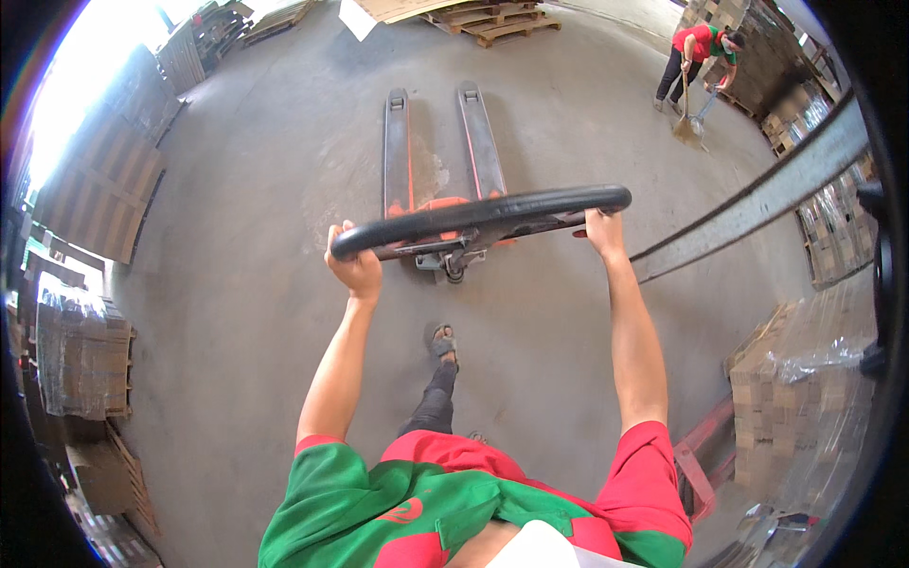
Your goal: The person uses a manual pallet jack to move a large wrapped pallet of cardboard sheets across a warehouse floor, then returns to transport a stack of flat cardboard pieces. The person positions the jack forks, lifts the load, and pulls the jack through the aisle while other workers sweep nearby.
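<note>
Both my arms reach forward to the black looped handle (492, 210) of a pallet jack. Its left end is wrapped by the fingers of my left hand (356, 272), while my right hand (604, 233) grips it near the right end. Beyond the handle, two long dark forks (397, 151) with orange-red inner edges stretch away low over the concrete floor. The small wheel assembly (453, 265) shows just below the handle. The handle hides part of the orange-red jack body.
Stacked cardboard on pallets lines the left side (99, 180). A wrapped cardboard stack (800, 398) stands at right, near a red metal frame (701, 473). A grey metal beam (757, 204) slants across the right. Far right, a person (699, 52) bends with a broom and dustpan. Wooden pallets (492, 21) lie ahead.
</note>
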`<action>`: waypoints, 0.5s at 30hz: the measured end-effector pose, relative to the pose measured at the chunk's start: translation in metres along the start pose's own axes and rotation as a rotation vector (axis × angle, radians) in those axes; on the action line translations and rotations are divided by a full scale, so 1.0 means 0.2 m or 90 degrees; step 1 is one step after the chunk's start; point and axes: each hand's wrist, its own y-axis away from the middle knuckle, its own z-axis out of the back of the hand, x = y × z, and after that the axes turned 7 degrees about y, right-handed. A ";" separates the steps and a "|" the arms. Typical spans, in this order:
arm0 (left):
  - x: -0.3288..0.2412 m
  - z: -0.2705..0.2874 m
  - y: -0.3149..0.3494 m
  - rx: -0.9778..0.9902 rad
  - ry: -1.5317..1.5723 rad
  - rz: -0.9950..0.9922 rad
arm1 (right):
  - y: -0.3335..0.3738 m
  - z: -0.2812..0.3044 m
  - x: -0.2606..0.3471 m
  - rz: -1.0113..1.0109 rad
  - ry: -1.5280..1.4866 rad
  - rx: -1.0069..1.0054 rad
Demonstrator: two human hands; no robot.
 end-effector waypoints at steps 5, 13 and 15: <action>0.05 -0.19 0.24 0.067 0.047 0.124 | -0.35 0.06 -0.31 0.019 -0.065 0.056; 0.36 -0.58 0.33 0.088 -0.102 0.102 | -0.95 -0.06 -0.52 -0.097 -0.126 0.041; 0.44 -0.64 0.35 0.081 -0.089 0.167 | -1.01 -0.07 -0.57 -0.087 -0.078 0.045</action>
